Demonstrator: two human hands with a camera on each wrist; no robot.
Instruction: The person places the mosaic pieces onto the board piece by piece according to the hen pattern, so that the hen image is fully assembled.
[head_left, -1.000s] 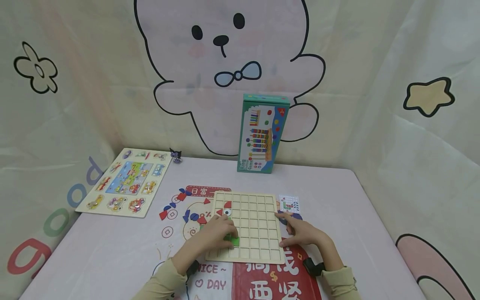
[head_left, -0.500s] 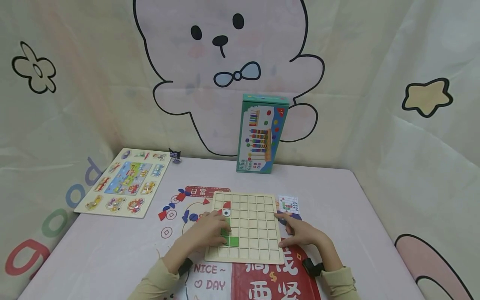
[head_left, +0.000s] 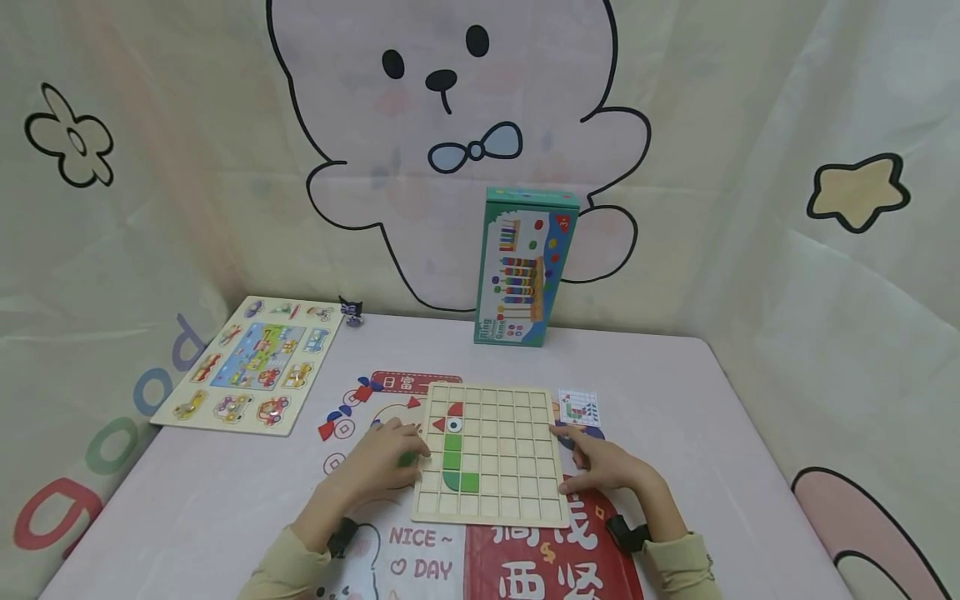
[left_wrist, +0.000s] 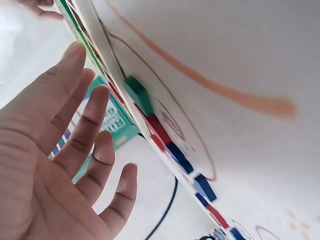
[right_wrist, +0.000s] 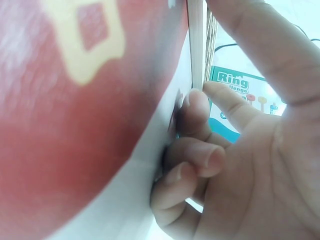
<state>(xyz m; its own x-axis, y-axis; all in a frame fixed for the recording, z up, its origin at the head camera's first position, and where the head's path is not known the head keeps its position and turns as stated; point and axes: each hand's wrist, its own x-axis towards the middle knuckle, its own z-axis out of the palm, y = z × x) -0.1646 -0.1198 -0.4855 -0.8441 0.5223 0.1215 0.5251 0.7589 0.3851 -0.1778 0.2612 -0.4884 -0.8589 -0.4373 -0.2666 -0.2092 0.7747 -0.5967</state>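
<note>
A wooden grid board (head_left: 517, 454) lies flat on the table. Set in its left columns are a red curved-edged tile (head_left: 455, 409), a red triangle (head_left: 439, 425), an eye tile (head_left: 453, 425), two stacked green squares (head_left: 452, 451), a green round-cornered tile (head_left: 451, 481) and another green square (head_left: 469, 482). My left hand (head_left: 381, 457) hovers by the board's left edge with loosely bent fingers and nothing in them. Beside it, partly hidden, is a loose green block (left_wrist: 138, 95). At the right edge, my right hand (head_left: 603, 462) touches the board with index finger and thumb, other fingers bent.
Loose red and blue blocks (head_left: 367, 388) lie left of the board. A small pattern card (head_left: 579, 409) sits off its upper right corner. Further back are a picture puzzle board (head_left: 255, 367), a small figurine (head_left: 351, 311) and an upright green game box (head_left: 525, 267).
My left hand has moved left off the board, uncovering the green tiles, the round-cornered one included. The right hand stays at the board's right edge.
</note>
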